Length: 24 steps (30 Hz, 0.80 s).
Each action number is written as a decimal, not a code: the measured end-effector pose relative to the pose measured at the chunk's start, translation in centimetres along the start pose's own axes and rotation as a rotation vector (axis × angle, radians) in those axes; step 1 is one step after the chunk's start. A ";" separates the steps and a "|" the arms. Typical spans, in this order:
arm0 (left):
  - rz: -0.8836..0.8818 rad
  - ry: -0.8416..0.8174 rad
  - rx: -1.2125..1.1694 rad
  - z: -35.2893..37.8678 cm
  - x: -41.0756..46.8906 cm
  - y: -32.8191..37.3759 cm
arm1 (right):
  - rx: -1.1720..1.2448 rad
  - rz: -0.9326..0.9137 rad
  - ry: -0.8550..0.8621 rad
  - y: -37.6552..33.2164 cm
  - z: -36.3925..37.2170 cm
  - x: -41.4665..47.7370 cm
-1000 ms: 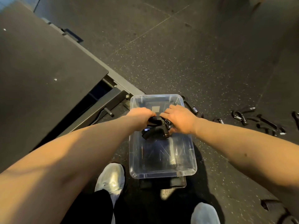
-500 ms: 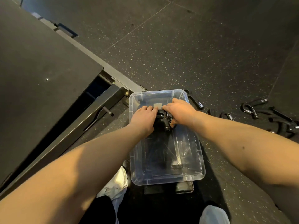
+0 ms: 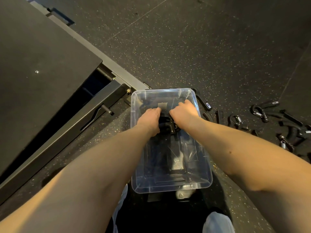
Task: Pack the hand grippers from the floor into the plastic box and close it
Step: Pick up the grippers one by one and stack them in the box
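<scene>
L hand (image 3: 149,118) + R hand (image 3: 183,113): both clasp black hand grippers (image 3: 168,123), fingers curled round them. Loc: inside clear plastic box (image 3: 171,188).

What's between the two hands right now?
In the head view, black hand grippers are between the left hand and right hand, inside the box.
</scene>
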<state>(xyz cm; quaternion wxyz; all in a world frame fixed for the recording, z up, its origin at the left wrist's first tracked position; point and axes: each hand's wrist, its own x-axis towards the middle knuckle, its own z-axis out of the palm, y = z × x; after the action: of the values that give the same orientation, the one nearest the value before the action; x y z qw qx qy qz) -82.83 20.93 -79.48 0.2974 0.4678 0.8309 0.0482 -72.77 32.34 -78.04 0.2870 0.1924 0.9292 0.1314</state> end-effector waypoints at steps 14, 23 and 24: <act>-0.241 0.266 -0.337 3.1 -0.8 0.9 | 0.052 0.051 0.031 -0.1 0.4 0.0; -0.294 0.247 -0.397 4.0 -1.7 1.0 | 0.087 0.043 -0.011 -0.1 -0.4 -0.1; -0.293 0.246 -0.390 3.9 -1.8 1.0 | 0.083 0.042 -0.024 -0.1 -0.7 -0.1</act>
<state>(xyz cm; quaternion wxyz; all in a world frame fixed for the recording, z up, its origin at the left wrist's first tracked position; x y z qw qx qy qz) -79.33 19.28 -81.52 0.2824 0.2670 0.8947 0.2203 -73.14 32.13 -77.53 0.2869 0.2250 0.9262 0.0963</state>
